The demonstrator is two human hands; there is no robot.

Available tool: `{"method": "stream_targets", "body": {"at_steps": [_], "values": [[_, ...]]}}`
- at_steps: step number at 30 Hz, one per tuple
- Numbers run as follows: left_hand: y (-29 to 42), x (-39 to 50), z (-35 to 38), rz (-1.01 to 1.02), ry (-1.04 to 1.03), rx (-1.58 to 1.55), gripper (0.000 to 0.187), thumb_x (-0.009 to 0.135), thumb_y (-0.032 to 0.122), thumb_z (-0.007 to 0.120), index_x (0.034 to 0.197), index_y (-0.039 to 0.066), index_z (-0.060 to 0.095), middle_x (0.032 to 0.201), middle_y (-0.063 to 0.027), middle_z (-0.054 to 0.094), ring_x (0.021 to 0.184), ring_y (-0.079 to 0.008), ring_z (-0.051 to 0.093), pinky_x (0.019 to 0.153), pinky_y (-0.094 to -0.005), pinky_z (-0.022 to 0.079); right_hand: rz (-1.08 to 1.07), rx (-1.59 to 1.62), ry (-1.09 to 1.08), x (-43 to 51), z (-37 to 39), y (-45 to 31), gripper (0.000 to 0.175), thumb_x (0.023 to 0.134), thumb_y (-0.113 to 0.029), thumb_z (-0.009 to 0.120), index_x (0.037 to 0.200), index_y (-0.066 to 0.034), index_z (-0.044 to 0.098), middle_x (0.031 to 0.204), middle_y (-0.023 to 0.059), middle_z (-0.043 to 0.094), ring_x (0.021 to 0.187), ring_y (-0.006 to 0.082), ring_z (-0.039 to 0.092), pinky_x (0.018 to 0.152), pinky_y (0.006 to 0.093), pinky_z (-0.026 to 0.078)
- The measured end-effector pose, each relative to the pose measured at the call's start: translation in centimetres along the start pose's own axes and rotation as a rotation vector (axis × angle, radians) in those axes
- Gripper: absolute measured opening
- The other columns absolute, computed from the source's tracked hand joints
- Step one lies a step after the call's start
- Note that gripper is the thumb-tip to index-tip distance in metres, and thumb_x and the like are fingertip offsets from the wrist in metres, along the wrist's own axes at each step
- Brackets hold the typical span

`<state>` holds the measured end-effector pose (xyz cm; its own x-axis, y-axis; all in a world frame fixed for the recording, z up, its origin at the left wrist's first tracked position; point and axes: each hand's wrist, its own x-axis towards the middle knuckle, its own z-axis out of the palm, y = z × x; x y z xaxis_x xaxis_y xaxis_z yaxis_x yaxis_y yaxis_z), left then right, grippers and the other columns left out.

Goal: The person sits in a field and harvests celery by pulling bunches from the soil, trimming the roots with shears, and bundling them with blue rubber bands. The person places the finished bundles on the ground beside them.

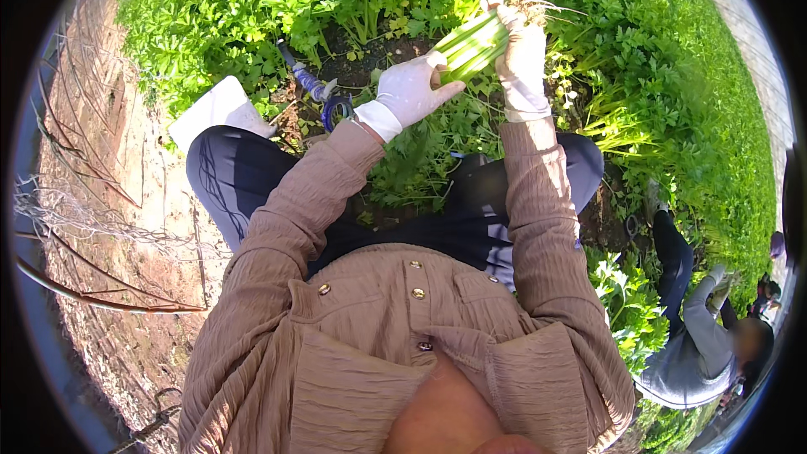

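A bunch of celery (474, 44) is held out in front of me, tilted, its pale root end (528, 7) up and to the right. My right hand (524, 50), in a white glove, grips the bunch close below the roots. Lower on the stalks is my left hand (413, 89), also gloved in white, with the stalks between its thumb and fingers. The celery's leafy end hangs down over the loose leaves (419, 157) between my legs, and where it ends is hard to tell.
Dense celery plants (662, 69) grow ahead and to the right. By my left knee are a white flat object (217, 107), a tool handle wrapped in blue (310, 83) and a blue ring-shaped roll (336, 112). Bare branches (107, 299) jut in at left. Another person (690, 359) sits at right.
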<state>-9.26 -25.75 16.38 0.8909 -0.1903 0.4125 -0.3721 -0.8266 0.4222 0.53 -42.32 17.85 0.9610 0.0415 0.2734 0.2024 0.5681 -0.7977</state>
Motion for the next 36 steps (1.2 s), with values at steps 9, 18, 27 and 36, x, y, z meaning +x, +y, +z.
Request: {"method": "stream_targets", "body": {"at_steps": [9,18,27,36], "values": [[-0.6,2.3,-2.9,-0.197,-0.434,-1.543,0.023,0.094,0.023,0.055,0.097,0.001,0.061,0.073,-0.0034,0.061,0.056,-0.0090,0.056,0.049,-0.0212,0.041,-0.048,0.049,-0.029,-0.3,0.3,1.4,0.027,0.086,0.004,0.062,0.111,0.0007,0.052,0.097,0.0124,0.066,0.088,0.0196,0.065,0.079,0.0279,0.053],[-0.3,-2.4,6.5,-0.212,-0.193,0.264,0.039,0.080,0.048,0.064,0.082,0.009,0.068,0.062,-0.0104,0.064,0.060,-0.0303,0.064,0.055,-0.0407,0.051,-0.047,0.106,0.169,0.2,-0.2,3.1,0.030,0.085,0.005,0.062,0.112,0.0001,0.050,0.093,0.0118,0.066,0.085,0.0193,0.065,0.078,0.0286,0.053],[1.7,-0.1,0.5,-0.474,-0.644,-1.368,0.032,0.089,0.019,0.053,0.060,0.005,0.057,0.048,0.0002,0.047,0.035,-0.0102,0.035,0.040,-0.0232,0.030,0.000,0.027,0.181,-0.5,-0.7,3.7,0.030,0.085,0.003,0.064,0.112,-0.0005,0.051,0.093,0.0099,0.067,0.083,0.0181,0.065,0.077,0.0283,0.053],[1.0,0.2,-2.1,-0.115,-0.259,-0.492,0.051,0.078,0.026,0.075,0.121,0.006,0.057,0.106,-0.0090,0.063,0.094,-0.0166,0.062,0.082,-0.0297,0.050,0.220,0.155,0.054,-1.2,-0.5,3.6,0.035,0.082,-0.006,0.070,0.113,0.0022,0.055,0.096,0.0101,0.066,0.087,0.0164,0.064,0.077,0.0286,0.053]]}}
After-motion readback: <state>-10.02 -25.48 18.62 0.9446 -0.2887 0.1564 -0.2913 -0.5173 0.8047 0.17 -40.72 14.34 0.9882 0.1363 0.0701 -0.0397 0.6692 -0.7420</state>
